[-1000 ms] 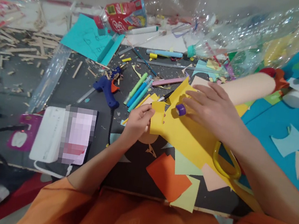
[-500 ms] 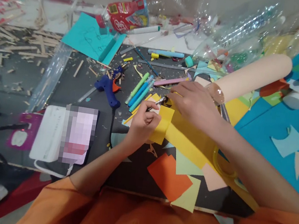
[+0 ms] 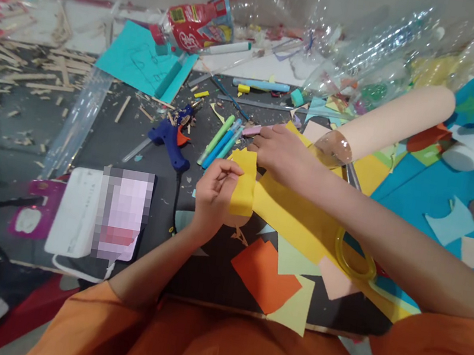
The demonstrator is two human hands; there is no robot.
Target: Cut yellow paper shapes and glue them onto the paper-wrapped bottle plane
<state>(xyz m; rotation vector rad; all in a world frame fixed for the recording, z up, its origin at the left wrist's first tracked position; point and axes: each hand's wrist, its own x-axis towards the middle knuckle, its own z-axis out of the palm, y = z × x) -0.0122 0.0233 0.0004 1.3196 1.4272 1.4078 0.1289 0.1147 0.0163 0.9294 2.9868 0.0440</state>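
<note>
My left hand (image 3: 215, 192) is closed on a small yellow paper piece (image 3: 243, 186), with a pale piece showing under its lower edge. My right hand (image 3: 280, 153) reaches across from the right, its fingers at the top right corner of the yellow piece; whether they grip anything is hidden. Beneath my right forearm lies a large yellow sheet (image 3: 298, 214). Yellow-handled scissors (image 3: 356, 262) rest on it, partly under the forearm. Several markers (image 3: 221, 141) lie just beyond my left hand, and a pink marker (image 3: 252, 130) sits by my right fingertips.
A blue glue gun (image 3: 170, 142), a white power bank (image 3: 74, 211) and a phone (image 3: 127, 214) lie left. Orange paper (image 3: 265, 275) is near the front edge. A beige roll (image 3: 401, 124) and clear plastic bottles (image 3: 374, 49) stretch across the back right; wood sticks (image 3: 32, 76) litter the far left.
My right hand has moved left, to the top of the yellow piece. The piece in my left hand has shifted left and turned more upright. The metal-tipped tool near my left fingers no longer shows.
</note>
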